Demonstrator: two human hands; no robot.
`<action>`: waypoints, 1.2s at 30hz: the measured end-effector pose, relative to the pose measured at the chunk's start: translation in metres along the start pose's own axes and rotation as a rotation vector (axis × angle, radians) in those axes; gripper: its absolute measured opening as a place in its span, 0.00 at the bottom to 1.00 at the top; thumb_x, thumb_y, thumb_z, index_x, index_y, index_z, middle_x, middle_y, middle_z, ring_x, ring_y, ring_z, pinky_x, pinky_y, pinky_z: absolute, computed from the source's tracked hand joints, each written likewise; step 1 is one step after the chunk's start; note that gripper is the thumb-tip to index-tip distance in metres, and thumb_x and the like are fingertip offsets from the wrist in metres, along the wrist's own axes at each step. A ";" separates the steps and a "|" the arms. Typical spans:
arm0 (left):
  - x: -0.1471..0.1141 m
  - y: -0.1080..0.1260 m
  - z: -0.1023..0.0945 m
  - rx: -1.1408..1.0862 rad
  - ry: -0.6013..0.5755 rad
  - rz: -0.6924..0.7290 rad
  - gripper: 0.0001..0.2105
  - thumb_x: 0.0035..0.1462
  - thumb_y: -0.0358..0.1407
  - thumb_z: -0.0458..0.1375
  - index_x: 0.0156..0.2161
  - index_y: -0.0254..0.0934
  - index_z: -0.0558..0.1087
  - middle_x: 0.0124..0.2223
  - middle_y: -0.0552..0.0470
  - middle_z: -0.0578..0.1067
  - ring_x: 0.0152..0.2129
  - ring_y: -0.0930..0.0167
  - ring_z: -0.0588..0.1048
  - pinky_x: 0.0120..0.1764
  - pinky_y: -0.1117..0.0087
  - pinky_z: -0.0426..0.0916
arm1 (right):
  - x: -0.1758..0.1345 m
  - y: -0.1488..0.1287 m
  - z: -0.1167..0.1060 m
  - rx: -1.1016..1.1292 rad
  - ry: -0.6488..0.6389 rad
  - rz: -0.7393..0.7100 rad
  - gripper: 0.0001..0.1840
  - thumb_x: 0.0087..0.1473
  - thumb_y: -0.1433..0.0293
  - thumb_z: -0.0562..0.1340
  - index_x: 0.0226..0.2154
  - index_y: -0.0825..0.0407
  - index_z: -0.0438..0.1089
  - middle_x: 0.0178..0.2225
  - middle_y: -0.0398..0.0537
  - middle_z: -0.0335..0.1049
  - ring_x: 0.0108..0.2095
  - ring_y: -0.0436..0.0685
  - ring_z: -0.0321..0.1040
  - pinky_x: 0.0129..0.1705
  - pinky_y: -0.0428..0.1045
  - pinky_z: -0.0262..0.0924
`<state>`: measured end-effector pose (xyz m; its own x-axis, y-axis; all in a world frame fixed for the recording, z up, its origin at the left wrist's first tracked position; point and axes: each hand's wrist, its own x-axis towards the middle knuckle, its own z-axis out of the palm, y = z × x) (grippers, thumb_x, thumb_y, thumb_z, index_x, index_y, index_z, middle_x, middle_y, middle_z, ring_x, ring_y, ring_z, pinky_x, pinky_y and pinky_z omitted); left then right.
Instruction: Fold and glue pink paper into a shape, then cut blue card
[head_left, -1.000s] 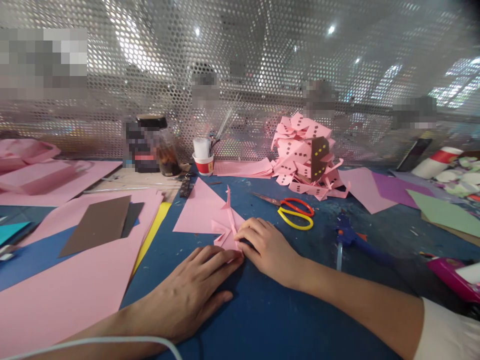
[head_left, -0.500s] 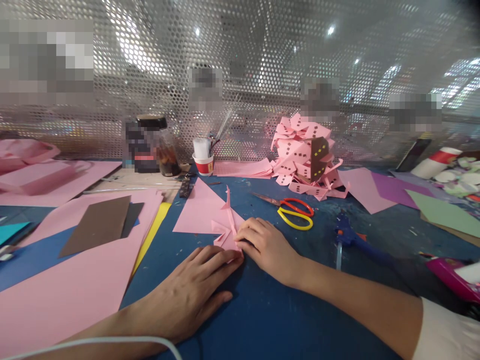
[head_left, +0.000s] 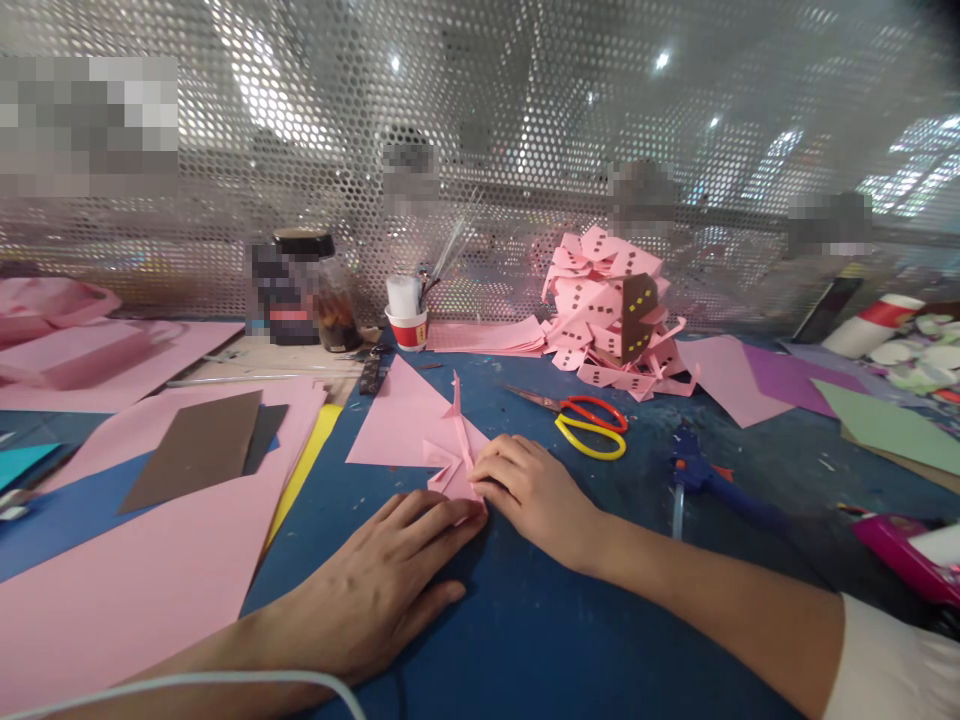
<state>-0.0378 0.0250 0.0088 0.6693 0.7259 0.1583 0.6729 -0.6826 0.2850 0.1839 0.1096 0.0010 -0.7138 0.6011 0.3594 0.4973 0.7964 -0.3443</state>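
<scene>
A small folded piece of pink paper, with a thin upright strip and a creased flap, lies on the blue table in front of me. My left hand rests palm down, its fingers stretched out and their tips pressing the paper's near edge; the thumb stands apart. My right hand has curled fingers closed on the right side of the same paper, and its thumb is hidden. Behind the folded piece lies a flat pink sheet. Scissors with red and yellow handles lie just beyond my right hand.
A blue glue gun lies at the right, near a magenta tool. Behind stand a pink paper model, a paper cup and a dark-lidded jar. Large pink sheets cover the left. A white cable crosses my left forearm.
</scene>
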 end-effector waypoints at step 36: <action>-0.001 0.000 0.000 0.001 -0.032 -0.013 0.25 0.71 0.41 0.51 0.69 0.46 0.54 0.62 0.49 0.69 0.55 0.62 0.67 0.56 0.56 0.69 | 0.000 0.000 0.000 -0.019 -0.006 -0.005 0.08 0.68 0.70 0.57 0.43 0.51 0.73 0.44 0.49 0.72 0.46 0.57 0.67 0.51 0.54 0.62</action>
<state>-0.0381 0.0240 0.0083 0.6702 0.7316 0.1246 0.6818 -0.6733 0.2860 0.1837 0.1093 0.0009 -0.7191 0.5969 0.3559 0.5033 0.8004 -0.3257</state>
